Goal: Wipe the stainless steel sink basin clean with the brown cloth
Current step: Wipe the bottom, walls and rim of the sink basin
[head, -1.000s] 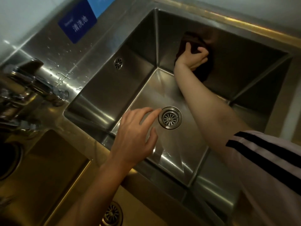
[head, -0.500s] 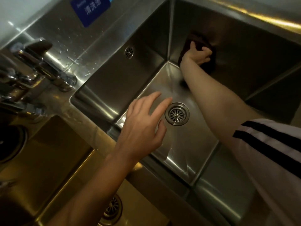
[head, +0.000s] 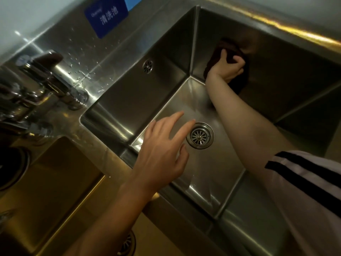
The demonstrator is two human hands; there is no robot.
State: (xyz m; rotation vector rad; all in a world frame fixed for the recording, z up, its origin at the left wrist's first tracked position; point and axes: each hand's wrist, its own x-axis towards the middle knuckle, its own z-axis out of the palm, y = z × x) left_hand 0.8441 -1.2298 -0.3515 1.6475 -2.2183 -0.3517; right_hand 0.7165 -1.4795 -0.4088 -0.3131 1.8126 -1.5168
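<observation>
Right hand: the right hand [head: 227, 68] is in the upper right of the frame, inside the sink basin [head: 208, 170], with its fingers curled into the brown cloth [head: 229, 53] and pressing it against the far steel wall.
Brown cloth: dark and bunched, it lies flat to the basin wall just right of the vertical corner seam, above the basin floor; part of it shows above the knuckles and part below the wrist.
Right arm: the bare forearm runs from the lower right of the frame up across the basin; a white sleeve [head: 311, 183] with two black stripes covers the upper arm.
Left hand: the left hand [head: 162, 154] is at the centre of the frame over the basin's near left edge, fingers straight and spread apart, holding nothing; whether it touches the steel I cannot tell.
Drain: the round strainer [head: 200, 135] sits in the basin floor, just right of the left fingertips.
Overflow: a small round grille [head: 148, 66] is set in the basin's left wall, up towards the rim.
Sign: a blue sign [head: 106, 16] with white characters is fixed to the steel backsplash at the upper left of the frame, with water droplets scattered below it.
Faucet: a chrome tap [head: 40, 78] stands at the left edge, blurred.
Second basin: another sink [head: 55, 182] fills the lower left, yellow-lit, its own drain [head: 127, 244] at the bottom edge.
</observation>
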